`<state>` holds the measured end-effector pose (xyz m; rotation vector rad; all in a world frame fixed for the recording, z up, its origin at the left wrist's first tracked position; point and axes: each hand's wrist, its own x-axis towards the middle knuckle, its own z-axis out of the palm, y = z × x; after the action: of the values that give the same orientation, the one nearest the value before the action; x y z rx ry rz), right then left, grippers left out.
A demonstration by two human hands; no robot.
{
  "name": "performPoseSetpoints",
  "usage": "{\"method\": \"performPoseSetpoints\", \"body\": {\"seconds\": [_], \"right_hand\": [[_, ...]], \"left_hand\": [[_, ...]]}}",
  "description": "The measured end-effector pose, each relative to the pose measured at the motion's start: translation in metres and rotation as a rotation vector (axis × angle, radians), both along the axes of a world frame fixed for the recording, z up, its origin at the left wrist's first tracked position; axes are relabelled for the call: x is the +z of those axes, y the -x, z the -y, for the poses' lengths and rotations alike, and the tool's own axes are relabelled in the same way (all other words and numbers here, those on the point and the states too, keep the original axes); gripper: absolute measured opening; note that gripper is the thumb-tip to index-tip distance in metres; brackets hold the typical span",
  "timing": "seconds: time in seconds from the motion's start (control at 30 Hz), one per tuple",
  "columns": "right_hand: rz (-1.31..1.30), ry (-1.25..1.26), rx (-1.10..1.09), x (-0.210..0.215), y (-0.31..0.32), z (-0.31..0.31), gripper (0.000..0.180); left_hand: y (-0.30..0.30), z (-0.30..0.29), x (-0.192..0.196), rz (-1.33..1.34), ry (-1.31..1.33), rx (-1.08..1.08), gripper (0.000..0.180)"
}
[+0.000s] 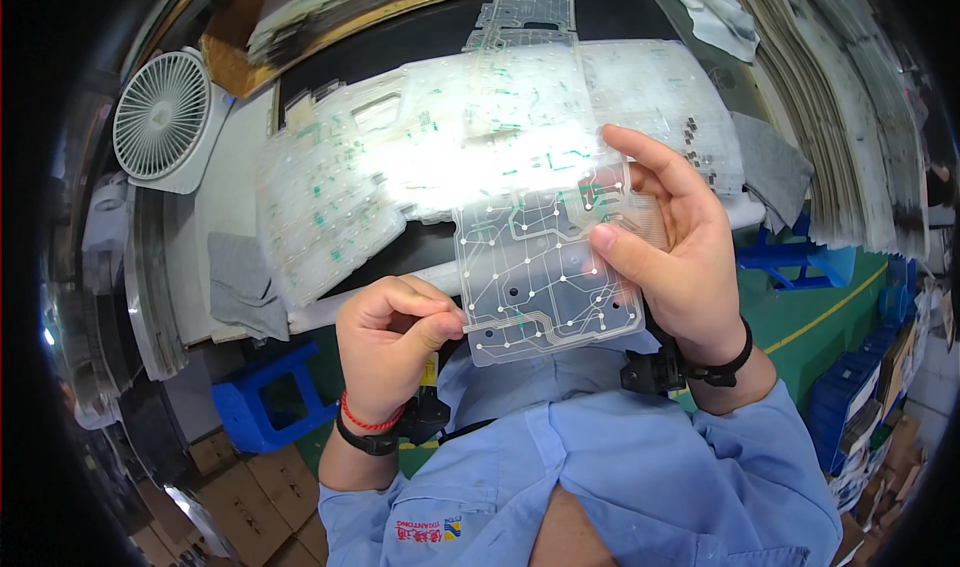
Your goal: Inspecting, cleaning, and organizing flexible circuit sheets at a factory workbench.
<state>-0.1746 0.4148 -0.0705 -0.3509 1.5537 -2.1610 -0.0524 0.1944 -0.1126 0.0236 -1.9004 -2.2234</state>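
Observation:
A clear plastic circuit sheet (530, 277), printed with pale traces and dots, is held in front of my chest above the near edge of the table. My left hand (390, 342) pinches its lower left edge between thumb and fingertips. On the other side, my right hand (680, 237) grips the right edge, thumb on top and fingers spread behind. Beyond it, stacks of similar translucent sheets (330, 182) with green marks cover the lit work surface. Strong glare washes out the middle of the stacks and the top of the held sheet.
A white fan (165, 119) stands at the far left, beside a wooden tray (235, 52). Grey cloths (245, 285) lie at the table's sides. Tall stacks of sheets (830, 117) rise on the right. Blue stools (270, 397) and cardboard boxes (250, 502) are below.

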Motion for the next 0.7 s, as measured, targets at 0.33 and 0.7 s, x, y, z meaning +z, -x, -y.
{"method": "performPoseSetpoints", "body": {"seconds": [0.33, 0.7], "right_hand": [[-0.024, 0.029, -0.009, -0.008, -0.001, 0.010, 0.061], [-0.167, -0.119, -0.029, -0.005, -0.001, 0.013, 0.062]], "left_hand": [[0.005, -0.007, 0.012, 0.179, -0.333, -0.041, 0.038], [0.014, -0.005, 0.025, 0.286, -0.224, 0.002, 0.038]]}}
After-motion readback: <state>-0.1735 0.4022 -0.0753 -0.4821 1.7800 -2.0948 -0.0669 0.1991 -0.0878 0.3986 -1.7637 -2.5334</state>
